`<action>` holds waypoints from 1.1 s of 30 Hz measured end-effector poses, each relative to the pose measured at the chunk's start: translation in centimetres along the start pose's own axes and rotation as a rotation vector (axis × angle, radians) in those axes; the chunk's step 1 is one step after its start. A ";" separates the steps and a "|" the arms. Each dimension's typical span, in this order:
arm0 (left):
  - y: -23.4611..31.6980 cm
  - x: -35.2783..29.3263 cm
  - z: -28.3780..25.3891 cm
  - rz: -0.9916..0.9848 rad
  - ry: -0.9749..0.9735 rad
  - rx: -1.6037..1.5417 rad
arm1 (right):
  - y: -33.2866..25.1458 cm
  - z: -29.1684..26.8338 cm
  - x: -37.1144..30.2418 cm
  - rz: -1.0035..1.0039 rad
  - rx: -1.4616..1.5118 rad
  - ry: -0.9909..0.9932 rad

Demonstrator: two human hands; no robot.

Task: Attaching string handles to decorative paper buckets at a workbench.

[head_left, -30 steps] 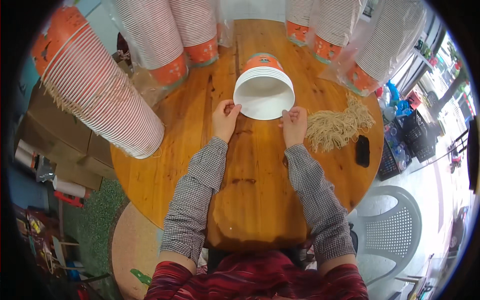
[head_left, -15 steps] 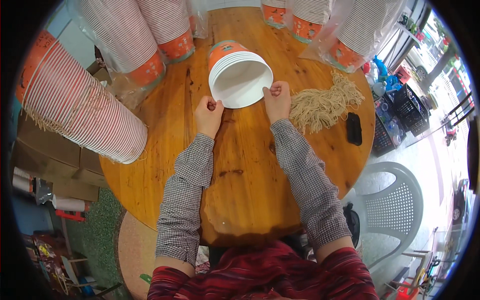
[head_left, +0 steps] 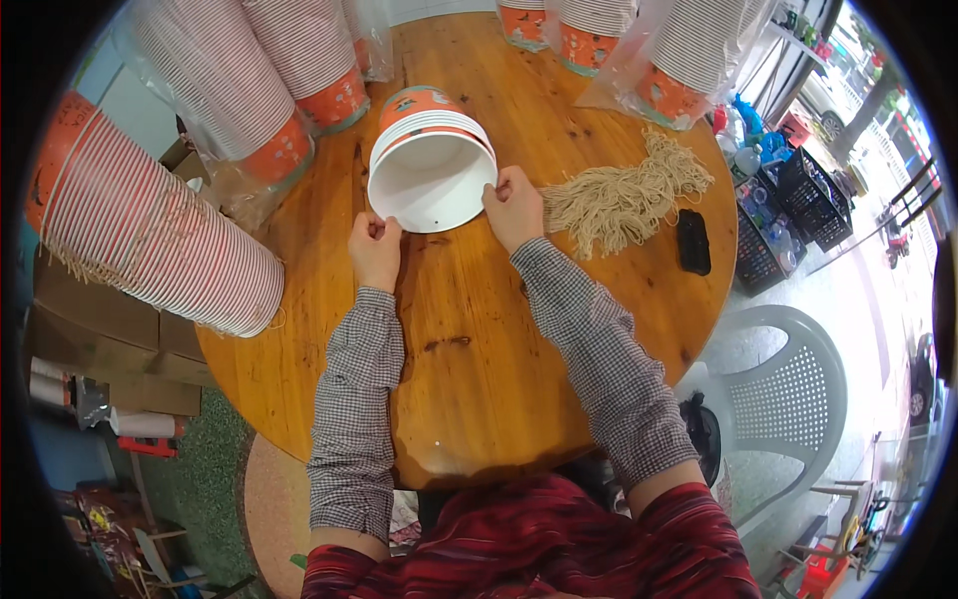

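Observation:
A short nested stack of orange-and-white paper buckets lies on its side on the round wooden table, mouths facing me. The front bucket stands a little out from the rest, a strip of its orange wall showing behind its white rim. My left hand pinches that rim at its lower left. My right hand grips the same rim on the right, fingers curled. A small dark spot shows inside near the bottom of the rim. Close by my right hand is a bundle of beige strings.
A black oblong object lies on the table at right. Tall bucket stacks in clear plastic stand at the back on both sides. Another tall stack, hung with strings, leans at left. A grey plastic chair stands at right.
The front bucket has come partly out of the stack, toward me. My view has shifted slightly, and both hands and the buckets now appear further left and a bit lower.

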State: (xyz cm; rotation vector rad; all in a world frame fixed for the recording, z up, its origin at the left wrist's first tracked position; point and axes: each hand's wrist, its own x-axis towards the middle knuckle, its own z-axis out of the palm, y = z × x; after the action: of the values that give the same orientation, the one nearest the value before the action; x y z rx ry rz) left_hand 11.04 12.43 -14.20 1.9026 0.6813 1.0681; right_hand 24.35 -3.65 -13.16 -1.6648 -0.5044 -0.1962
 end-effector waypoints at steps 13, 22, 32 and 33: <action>-1.5 -2.7 -7.3 -0.181 0.006 -0.314 | -0.6 -4.8 -1.6 0.113 0.278 -0.830; 0.3 -6.1 -10.1 -0.288 -0.254 -0.179 | 1.8 -15.3 1.3 0.018 -0.268 -0.093; 1.4 -6.9 -9.9 -0.036 -0.392 0.523 | 2.8 -12.1 4.2 -0.457 -0.863 0.012; 1.5 -7.0 -10.1 -0.039 -0.386 0.528 | 3.0 -11.6 4.4 -0.460 -0.856 0.008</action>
State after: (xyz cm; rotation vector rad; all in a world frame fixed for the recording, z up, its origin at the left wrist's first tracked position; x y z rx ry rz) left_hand -1.04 10.37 -12.88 2.4431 0.8217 0.4903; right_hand 31.36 -14.30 -12.20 -2.3443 -0.8695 -0.8487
